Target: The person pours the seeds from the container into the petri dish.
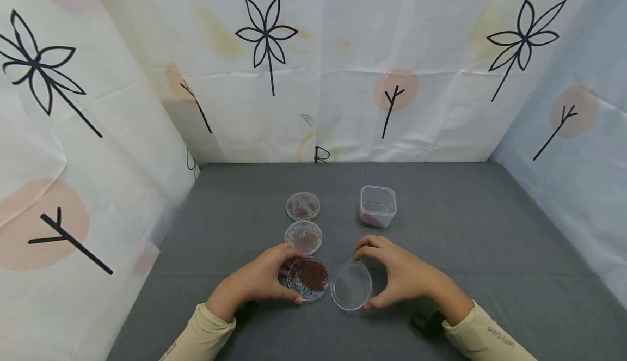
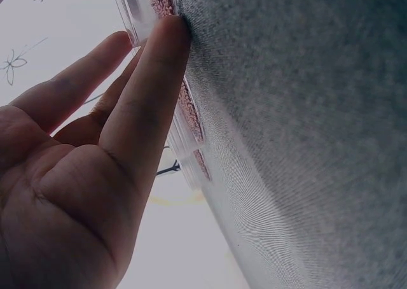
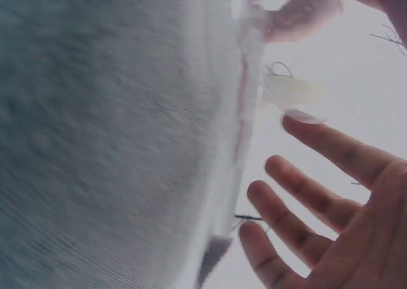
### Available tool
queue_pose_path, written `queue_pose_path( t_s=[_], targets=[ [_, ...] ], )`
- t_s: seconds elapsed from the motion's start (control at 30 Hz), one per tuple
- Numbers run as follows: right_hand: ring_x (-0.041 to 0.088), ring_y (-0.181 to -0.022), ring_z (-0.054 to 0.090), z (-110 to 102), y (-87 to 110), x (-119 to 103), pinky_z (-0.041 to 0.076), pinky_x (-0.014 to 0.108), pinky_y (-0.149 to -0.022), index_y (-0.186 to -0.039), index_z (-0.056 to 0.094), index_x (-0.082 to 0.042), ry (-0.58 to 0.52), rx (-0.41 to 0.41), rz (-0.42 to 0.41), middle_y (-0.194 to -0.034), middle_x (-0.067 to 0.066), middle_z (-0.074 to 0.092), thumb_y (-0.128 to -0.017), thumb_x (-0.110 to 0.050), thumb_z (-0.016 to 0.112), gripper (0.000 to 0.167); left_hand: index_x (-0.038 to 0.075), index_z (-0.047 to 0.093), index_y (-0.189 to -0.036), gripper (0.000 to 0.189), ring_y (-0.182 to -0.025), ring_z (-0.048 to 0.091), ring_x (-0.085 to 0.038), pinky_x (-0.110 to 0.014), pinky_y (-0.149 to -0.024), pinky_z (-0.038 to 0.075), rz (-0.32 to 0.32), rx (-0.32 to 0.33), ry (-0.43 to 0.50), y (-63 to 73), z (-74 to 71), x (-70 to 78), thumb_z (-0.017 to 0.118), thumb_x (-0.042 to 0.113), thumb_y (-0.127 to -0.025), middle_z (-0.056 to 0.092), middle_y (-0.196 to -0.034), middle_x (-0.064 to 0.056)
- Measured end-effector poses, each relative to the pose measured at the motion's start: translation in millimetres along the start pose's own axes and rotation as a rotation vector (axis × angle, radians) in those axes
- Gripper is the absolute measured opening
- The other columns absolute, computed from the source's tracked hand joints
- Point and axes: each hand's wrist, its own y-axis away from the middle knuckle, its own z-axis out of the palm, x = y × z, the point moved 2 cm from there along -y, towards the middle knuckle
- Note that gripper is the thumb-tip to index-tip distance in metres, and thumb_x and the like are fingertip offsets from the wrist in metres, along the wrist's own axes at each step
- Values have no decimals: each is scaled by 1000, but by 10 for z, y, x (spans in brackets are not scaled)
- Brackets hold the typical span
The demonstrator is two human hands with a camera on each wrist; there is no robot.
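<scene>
My left hand point(image 1: 266, 275) holds a clear petri dish point(image 1: 296, 294) by its rim, thumb at the near edge and fingers at the far left. Reddish-brown granules point(image 1: 313, 275) lie in this dish, heaped toward its upper right. In the left wrist view, fingertips touch the dish wall point(image 2: 130, 12) close to the cloth. To the right, my right hand point(image 1: 404, 271) pinches a clear round lid point(image 1: 351, 286) between thumb and index finger. The lid is tilted beside the dish; in the right wrist view its edge point(image 3: 305, 117) meets the index fingertip, the other fingers spread.
Two more petri dishes with brown granules stand in a line behind the held one, a nearer dish point(image 1: 303, 237) and a farther dish point(image 1: 302, 206). A clear square plastic container point(image 1: 377, 206) with some reddish contents stands at the back right on the grey cloth point(image 1: 470, 225).
</scene>
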Motion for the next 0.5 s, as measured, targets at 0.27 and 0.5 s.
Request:
queue_pose_path(
  t_s=[0.27,0.5],
  targets=[
    [25,-130,62,-35,-74,-11,58,49,-104,-142,55,-21,-278,-7,-43,-143,6,63,-80,-32,92,74,9,62,-142,82,-114,64,-22,-22,-94,61,-12,-3,-9,5,-4,-6,101,27,-73,62,-129,-4],
    [31,-124,68,93,-177,-95,60,47,-105,-141,43,-20,-419,-83,-44,-139,13,59,-82,-23,90,76,9,62,-141,81,-114,65,-22,-23,-94,62,0,2,-1,-1,0,-5,102,27,-72,63,-129,-5]
  ],
)
